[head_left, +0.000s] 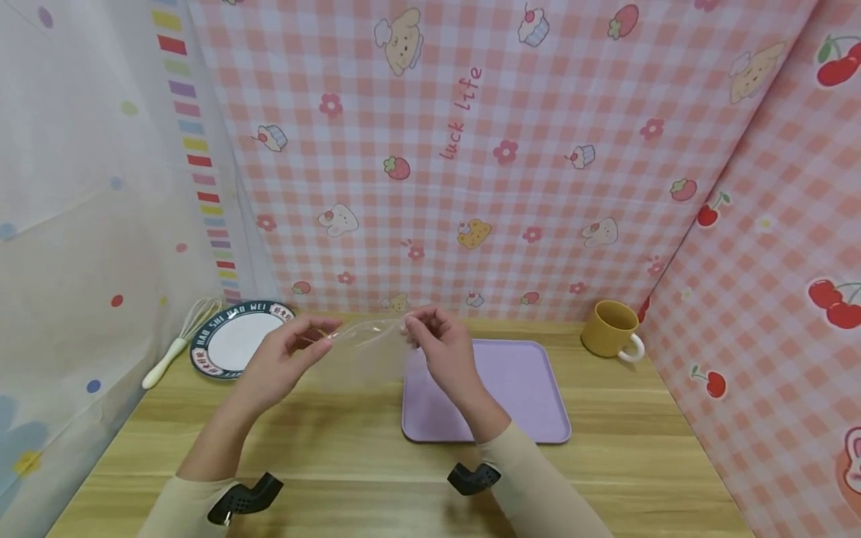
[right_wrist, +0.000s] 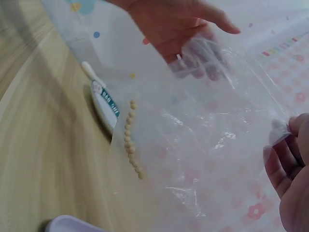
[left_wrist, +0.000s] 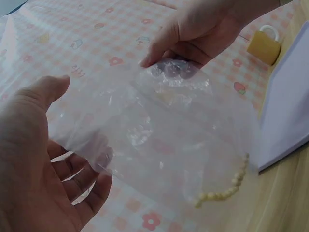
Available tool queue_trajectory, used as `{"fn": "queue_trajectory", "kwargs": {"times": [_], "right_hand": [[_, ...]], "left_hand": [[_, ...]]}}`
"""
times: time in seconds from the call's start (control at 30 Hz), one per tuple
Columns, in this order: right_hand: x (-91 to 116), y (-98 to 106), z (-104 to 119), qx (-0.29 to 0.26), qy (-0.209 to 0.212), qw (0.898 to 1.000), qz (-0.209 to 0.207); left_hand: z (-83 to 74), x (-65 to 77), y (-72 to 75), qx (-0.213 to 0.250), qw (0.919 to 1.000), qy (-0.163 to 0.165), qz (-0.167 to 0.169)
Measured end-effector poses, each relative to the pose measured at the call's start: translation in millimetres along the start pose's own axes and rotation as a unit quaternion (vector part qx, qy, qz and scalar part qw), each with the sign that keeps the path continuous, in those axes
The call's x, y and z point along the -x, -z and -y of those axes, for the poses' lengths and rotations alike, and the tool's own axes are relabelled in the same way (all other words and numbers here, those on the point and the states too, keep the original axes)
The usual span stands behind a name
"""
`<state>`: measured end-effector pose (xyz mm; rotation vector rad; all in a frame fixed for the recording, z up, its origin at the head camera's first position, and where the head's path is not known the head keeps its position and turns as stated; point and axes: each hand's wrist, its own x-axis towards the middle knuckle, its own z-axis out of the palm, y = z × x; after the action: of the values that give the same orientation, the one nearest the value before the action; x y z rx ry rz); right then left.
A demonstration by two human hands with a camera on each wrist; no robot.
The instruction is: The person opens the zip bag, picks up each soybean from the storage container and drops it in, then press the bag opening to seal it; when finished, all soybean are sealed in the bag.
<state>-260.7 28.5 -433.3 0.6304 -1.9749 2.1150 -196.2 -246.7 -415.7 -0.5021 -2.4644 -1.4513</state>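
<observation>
A clear plastic bag hangs between both hands above the table. Along its bottom lies a row of small round beige pieces, like beads or beans. The right hand pinches the bag's upper edge between thumb and fingers. At the opposite upper side, the left hand has its fingertips within or behind the film. Its thumb stands apart from those fingers, off the plastic. The bag partly overlaps a lilac tray in the head view.
A plate with a dark lettered rim is at the table's back left, beside a white-handled whisk. A mustard mug with a white handle stands back right. Patterned cloth walls border the wooden table.
</observation>
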Motion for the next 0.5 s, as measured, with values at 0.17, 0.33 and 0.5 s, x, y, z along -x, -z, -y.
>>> {"fn": "queue_trajectory", "kwargs": {"times": [0.17, 0.33, 0.5], "right_hand": [[-1, 7, 13, -0.036, 0.019, 0.999, -0.026], [2, 17, 27, -0.039, 0.039, 0.998, -0.025], [6, 30, 39, -0.037, 0.046, 0.998, -0.012]], "left_hand": [[-3.6, -1.3, -1.0, 0.012, 0.9991, -0.024, -0.034], [-6.8, -5.2, -10.2, 0.067, 0.9910, -0.065, -0.096], [-16.6, -9.2, -19.3, 0.137, 0.9780, -0.104, -0.118]]}}
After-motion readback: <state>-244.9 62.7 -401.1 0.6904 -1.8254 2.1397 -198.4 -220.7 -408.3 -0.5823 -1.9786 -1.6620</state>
